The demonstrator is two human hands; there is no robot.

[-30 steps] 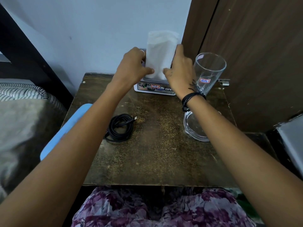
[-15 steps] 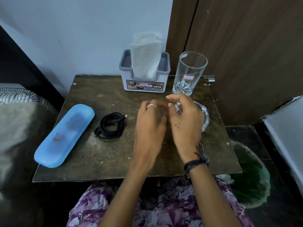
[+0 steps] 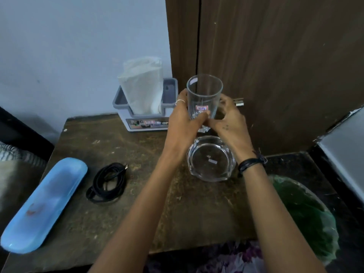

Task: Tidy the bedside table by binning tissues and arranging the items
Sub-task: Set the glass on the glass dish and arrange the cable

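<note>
- Both hands at the far right of the dark wooden worktop (image 3: pixel 122 217), wrapped around a clear drinking glass (image 3: pixel 204 93).
- Left hand (image 3: pixel 184 123): grip closed on the glass from its left side, fingers curled round the lower half; a ring shows on one finger.
- Right hand (image 3: pixel 229 120): grip closed on the glass from its right side; dark band at the wrist.
- Glass upright, red-and-blue sticker low on its wall; base hidden by the fingers, so cannot tell if it touches the worktop.
- Clear glass ashtray (image 3: pixel 211 159) on the worktop just in front of the hands, between the two wrists.
- Grey tissue holder (image 3: pixel 145 117) at the back edge against the wall, white tissues (image 3: pixel 142 83) standing up from it, just left of the glass.
- Coiled black cable (image 3: pixel 107 183) left of centre; blue case (image 3: pixel 44 205) lying along the left edge.
- Bin with green liner (image 3: pixel 307 217) on the floor at right, beside the worktop.
</note>
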